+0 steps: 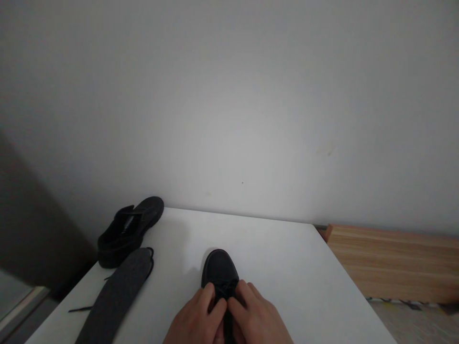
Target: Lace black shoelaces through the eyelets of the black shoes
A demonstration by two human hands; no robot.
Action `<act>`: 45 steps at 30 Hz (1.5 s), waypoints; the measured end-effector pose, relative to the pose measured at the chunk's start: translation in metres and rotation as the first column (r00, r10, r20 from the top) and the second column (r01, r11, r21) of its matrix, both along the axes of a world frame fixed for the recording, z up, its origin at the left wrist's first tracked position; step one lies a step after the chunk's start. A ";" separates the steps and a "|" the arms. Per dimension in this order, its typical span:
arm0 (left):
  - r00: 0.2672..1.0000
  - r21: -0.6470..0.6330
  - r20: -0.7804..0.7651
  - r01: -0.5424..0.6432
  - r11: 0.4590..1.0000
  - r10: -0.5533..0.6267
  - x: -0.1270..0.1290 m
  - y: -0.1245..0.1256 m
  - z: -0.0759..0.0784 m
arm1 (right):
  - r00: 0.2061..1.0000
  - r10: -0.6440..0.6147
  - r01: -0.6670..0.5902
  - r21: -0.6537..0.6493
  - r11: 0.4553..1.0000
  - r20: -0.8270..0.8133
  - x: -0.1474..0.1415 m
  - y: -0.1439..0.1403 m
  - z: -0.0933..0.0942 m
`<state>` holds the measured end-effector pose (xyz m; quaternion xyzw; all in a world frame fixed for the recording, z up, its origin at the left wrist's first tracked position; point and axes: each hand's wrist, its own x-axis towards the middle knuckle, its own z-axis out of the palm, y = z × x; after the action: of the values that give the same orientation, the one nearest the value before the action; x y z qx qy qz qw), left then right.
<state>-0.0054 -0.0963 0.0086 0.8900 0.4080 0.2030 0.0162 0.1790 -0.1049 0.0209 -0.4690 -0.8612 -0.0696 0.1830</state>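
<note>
A black shoe (219, 270) stands on the white table (287, 267) right in front of me, toe pointing away. My left hand (195, 319) and my right hand (256, 316) meet over its lacing, fingertips pinching the black laces (225, 289) on either side. The rear half of the shoe is hidden under my hands.
A second black shoe (128, 228) lies at the table's back left corner. A grey insole (116, 296) lies beside it, with a loose black lace (81, 309) at the left edge. A wooden board (394, 260) sits to the right of the table. A plain wall rises behind.
</note>
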 end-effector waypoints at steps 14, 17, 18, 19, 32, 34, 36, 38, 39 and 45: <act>0.862 -0.125 0.506 0.096 0.988 -0.020 -0.003 0.010 0.043 | 0.739 0.051 -0.019 0.054 0.998 -0.672 0.000 -0.003 0.030; 0.766 -0.165 0.643 0.131 0.977 0.006 -0.002 0.011 0.054 | 0.586 0.028 0.015 0.046 0.999 -0.810 0.000 -0.005 0.037; 0.745 -0.172 0.666 0.134 0.976 0.015 -0.001 0.013 0.056 | 0.543 0.014 0.010 0.023 1.000 -0.840 -0.001 -0.004 0.037; 0.730 -0.181 0.683 0.136 0.974 0.024 0.002 0.014 0.057 | 0.506 -0.006 -0.004 -0.009 1.000 -0.862 -0.002 -0.003 0.036; 0.523 -0.314 0.839 0.237 0.919 0.152 0.023 0.034 0.052 | 0.164 -0.291 -0.194 -0.320 0.927 -0.942 -0.012 0.012 0.032; 0.459 -0.347 0.869 0.292 0.891 0.188 0.028 0.039 0.052 | 0.144 -0.284 -0.199 -0.309 0.930 -0.948 -0.011 0.017 0.033; 0.371 -0.386 0.896 0.388 0.837 0.242 0.035 0.045 0.052 | 0.129 -0.268 -0.191 -0.289 0.938 -0.955 -0.010 0.024 0.034; 0.292 -0.419 0.904 0.460 0.783 0.312 0.044 0.054 0.050 | 0.106 -0.257 -0.169 -0.272 0.947 -0.961 -0.009 0.034 0.033; 0.259 -0.429 0.903 0.470 0.771 0.344 0.049 0.059 0.048 | 0.093 -0.253 -0.156 -0.265 0.952 -0.963 -0.010 0.039 0.031; 0.068 -0.422 0.899 0.399 0.814 0.433 0.070 0.089 0.028 | 0.034 -0.214 -0.051 -0.216 0.975 -0.976 -0.017 0.074 0.013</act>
<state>0.0644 -0.0077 0.0367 0.4425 0.3329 0.6181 0.5579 0.1620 -0.0313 0.0337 -0.4491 -0.4669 0.3473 0.6780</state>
